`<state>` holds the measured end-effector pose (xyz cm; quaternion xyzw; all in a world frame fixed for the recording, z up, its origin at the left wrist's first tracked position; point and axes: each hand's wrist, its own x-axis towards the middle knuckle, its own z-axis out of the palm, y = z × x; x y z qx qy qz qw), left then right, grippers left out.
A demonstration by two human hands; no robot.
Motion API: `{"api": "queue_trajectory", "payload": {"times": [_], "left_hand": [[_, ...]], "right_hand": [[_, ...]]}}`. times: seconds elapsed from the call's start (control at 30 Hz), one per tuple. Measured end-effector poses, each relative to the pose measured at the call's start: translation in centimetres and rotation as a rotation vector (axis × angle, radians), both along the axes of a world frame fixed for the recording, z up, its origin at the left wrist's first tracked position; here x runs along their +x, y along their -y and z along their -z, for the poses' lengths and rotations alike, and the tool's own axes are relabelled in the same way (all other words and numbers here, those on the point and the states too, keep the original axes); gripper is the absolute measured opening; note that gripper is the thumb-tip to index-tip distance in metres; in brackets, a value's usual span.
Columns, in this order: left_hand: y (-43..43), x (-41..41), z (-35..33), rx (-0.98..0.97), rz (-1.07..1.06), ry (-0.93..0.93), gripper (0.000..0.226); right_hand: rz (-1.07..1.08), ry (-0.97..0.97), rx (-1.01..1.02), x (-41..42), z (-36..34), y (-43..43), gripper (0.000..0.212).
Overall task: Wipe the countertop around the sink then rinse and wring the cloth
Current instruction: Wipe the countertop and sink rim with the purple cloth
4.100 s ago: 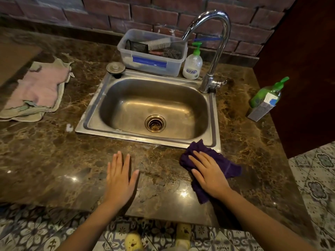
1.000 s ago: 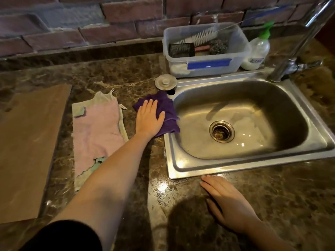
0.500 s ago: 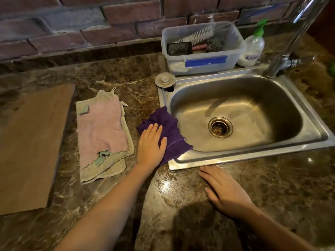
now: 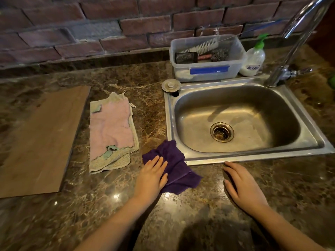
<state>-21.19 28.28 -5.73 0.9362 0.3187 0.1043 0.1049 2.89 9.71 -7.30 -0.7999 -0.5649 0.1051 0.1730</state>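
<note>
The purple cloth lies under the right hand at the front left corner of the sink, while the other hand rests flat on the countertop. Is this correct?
Not quite: the head view shows the left hand pressing the purple cloth at the front left corner of the sink. It is the right hand that rests flat on the countertop.

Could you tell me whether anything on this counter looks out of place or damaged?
The pink cloth left of the sink looks worn: its edges are ragged, with green patches showing through. The sink stopper lies out on the sink's back left corner, leaving the drain open. Nothing looks spilled.
</note>
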Motion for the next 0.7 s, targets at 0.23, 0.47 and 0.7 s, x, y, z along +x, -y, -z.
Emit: {"api": "queue_trajectory", "payload": {"times": [0.23, 0.47, 0.7], "left_hand": [[-3.6, -2.4, -3.6, -0.318, -0.450, 0.323, 0.018], [-8.5, -1.2, -6.8, -0.041, -0.555, 0.261, 0.040], [-4.0, 6.5, -1.6, -0.176, -0.350, 0.023, 0.046]], "right_hand": [[-0.010, 0.002, 0.018, 0.1, 0.3, 0.1, 0.046], [0.001, 0.009, 0.029, 0.1, 0.5, 0.0, 0.046], [0.004, -0.003, 0.024, 0.1, 0.3, 0.0, 0.040]]}}
